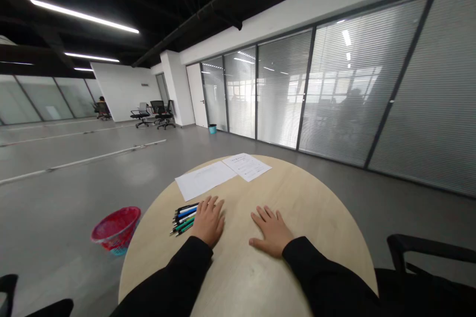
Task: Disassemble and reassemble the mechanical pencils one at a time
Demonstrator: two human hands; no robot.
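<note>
Both of my hands lie flat, palms down, on a round light-wood table (pixel 297 198). My left hand (pixel 208 220) rests with fingers together and stretched out, right beside a bunch of several pens (pixel 185 218) with blue, green and black barrels; it holds nothing. My right hand (pixel 270 230) lies a little apart to the right with its fingers spread, on bare tabletop. Both sleeves are black. Further back on the table lie two white sheets of paper: a blank-looking one (pixel 204 179) at the left and a printed one (pixel 247 166) at the right.
A red mesh waste basket (pixel 116 230) stands on the grey floor left of the table. A black chair armrest (pixel 427 250) sits at my right. Glass partitions with blinds (pixel 334 89) line the right side. Office chairs (pixel 152 114) and a seated person stand far off.
</note>
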